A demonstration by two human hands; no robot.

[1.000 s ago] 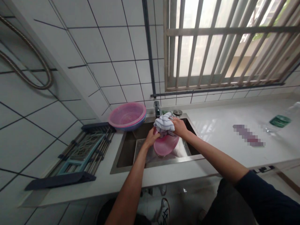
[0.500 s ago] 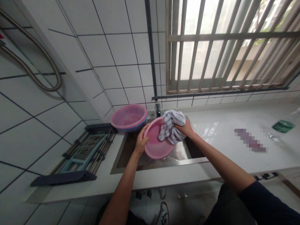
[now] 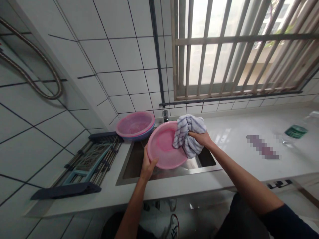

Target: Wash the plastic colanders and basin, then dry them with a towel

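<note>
A pink plastic basin (image 3: 163, 147) is tilted above the metal sink (image 3: 133, 162), its inside facing me. My left hand (image 3: 148, 166) grips its lower left rim, thumb over the edge. Bunched in my right hand (image 3: 201, 137) is a white towel with dark checks (image 3: 189, 131), pressed over the basin's right rim. The fingers under the towel are partly hidden. Behind the basin stands the faucet (image 3: 165, 115), its lower part covered.
Stacked pink and blue basins (image 3: 136, 124) sit at the sink's back left corner. A folded rack (image 3: 91, 159) lies on the left counter. On the white counter (image 3: 231, 129) to the right are a green-labelled clear bottle (image 3: 296, 131) and a blurred-out item (image 3: 263, 146).
The basin has turned to face me more. My right hand and the towel have shifted slightly right along its rim, while my left hand has moved lower.
</note>
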